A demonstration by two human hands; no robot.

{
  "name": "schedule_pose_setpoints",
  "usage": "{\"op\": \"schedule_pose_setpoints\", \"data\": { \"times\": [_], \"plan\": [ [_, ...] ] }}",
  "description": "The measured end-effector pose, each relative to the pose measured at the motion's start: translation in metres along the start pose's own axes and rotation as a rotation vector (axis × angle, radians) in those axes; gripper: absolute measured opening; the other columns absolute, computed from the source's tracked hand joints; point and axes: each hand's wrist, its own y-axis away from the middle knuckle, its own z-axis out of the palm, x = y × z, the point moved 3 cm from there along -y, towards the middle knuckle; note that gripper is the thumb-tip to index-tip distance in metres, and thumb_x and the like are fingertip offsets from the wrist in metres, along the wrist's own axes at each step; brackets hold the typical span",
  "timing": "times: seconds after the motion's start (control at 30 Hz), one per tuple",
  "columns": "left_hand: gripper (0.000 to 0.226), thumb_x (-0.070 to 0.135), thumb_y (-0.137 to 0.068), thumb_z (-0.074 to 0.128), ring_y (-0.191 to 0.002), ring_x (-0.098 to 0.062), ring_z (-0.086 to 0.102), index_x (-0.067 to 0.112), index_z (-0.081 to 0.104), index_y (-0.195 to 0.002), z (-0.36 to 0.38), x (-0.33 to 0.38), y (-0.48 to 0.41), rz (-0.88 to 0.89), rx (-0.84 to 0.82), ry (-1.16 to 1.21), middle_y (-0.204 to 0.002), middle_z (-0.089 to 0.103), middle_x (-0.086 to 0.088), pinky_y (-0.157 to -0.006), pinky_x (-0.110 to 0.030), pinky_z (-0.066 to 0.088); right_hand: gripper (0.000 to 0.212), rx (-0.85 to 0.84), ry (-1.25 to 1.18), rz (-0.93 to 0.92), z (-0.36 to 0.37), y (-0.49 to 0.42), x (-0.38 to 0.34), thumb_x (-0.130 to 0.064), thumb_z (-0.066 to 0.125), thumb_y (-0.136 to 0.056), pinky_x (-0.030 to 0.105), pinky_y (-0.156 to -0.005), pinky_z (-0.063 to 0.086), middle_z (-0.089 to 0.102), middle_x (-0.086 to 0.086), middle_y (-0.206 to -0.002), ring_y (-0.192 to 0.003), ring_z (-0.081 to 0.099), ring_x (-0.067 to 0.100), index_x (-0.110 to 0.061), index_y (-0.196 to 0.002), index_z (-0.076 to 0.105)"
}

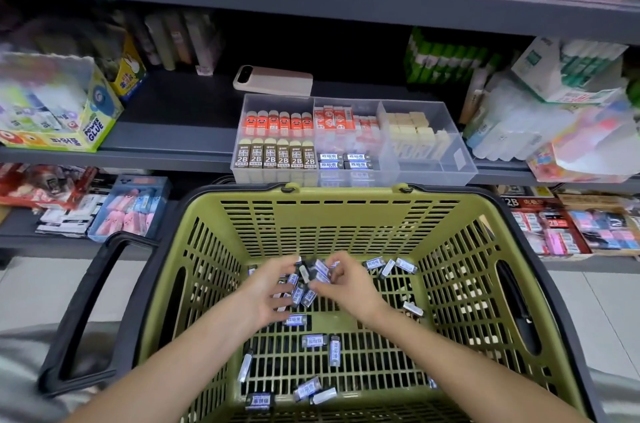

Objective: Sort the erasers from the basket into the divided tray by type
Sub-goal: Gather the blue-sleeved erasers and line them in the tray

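The green basket [349, 227] fills the near view, and both forearms reach down into it. Beyond the grips, on the shelf [166, 142], stands the clear divided tray [434, 176], its compartments holding rows of sorted erasers. The left grip [266, 289] and right grip [348, 280] meet over the basket floor, fingers curled round a bunch of erasers [306, 284] in black-and-blue sleeves that is held between them. Loose erasers [313, 341] of the same kind lie scattered on the floor below and to the right of the grips.
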Motion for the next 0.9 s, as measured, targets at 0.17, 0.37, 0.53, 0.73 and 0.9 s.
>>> {"op": "schedule_pose_setpoints", "data": {
  "times": [0.17, 0.37, 0.53, 0.73, 0.9],
  "plan": [
    [0.025, 0.036, -0.094, 0.054, -0.045, -0.021, 0.058, 0.012, 0.058, -0.089, 0.016, 0.01, 0.005, 0.152, -0.144, 0.315, -0.063, 0.061, -0.008, -0.036, -0.023, 0.041, 0.033, -0.183, -0.374, -0.038, 0.019, 0.014, -0.053, -0.002, 0.075, -0.076, 0.021, -0.049, 0.051, 0.058, 0.005, -0.077, -0.049, 0.06, 0.01, -0.008, -0.102, 0.056],
    [0.024, 0.014, -0.099, 0.046, -0.072, -0.026, 0.059, 0.001, 0.053, -0.081, -0.006, 0.031, 0.015, 0.07, 0.005, 0.473, -0.085, 0.063, -0.015, -0.052, -0.034, 0.057, 0.021, 0.036, 0.206, -0.12, -0.011, 0.007, -0.02, -0.021, 0.064, -0.088, 0.012, -0.069, 0.047, 0.065, -0.003, -0.097, -0.079, 0.061, 0.012, -0.015, -0.108, 0.064],
    [0.025, 0.024, -0.086, 0.061, -0.046, -0.013, 0.053, 0.008, 0.062, -0.068, -0.02, 0.055, 0.03, 0.151, -0.041, 0.381, -0.055, 0.061, -0.003, -0.042, -0.015, 0.039, 0.09, -0.11, 0.902, -0.063, 0.008, -0.014, 0.036, -0.06, 0.065, -0.074, 0.036, -0.094, 0.049, 0.029, 0.004, -0.145, -0.129, 0.036, 0.026, -0.034, -0.146, 0.018],
    [0.033, 0.035, -0.086, 0.058, -0.048, -0.017, 0.053, 0.003, 0.066, -0.078, -0.023, 0.062, 0.033, 0.191, -0.113, 0.436, -0.06, 0.061, -0.008, -0.049, -0.021, 0.04, 0.096, -0.123, 1.011, -0.254, 0.044, -0.034, 0.036, -0.073, 0.058, -0.07, 0.04, -0.085, 0.05, 0.028, 0.004, -0.142, -0.125, 0.032, 0.029, -0.04, -0.146, 0.01],
    [0.034, 0.033, -0.086, 0.057, -0.049, -0.018, 0.053, 0.002, 0.067, -0.078, -0.023, 0.062, 0.033, 0.197, -0.126, 0.472, -0.06, 0.062, -0.009, -0.051, -0.022, 0.04, 0.068, -0.207, 0.833, -0.297, 0.061, -0.038, 0.032, -0.048, 0.067, -0.079, 0.039, -0.088, 0.048, 0.038, 0.007, -0.134, -0.107, 0.053, 0.031, -0.03, -0.139, 0.04]
  ]
}}
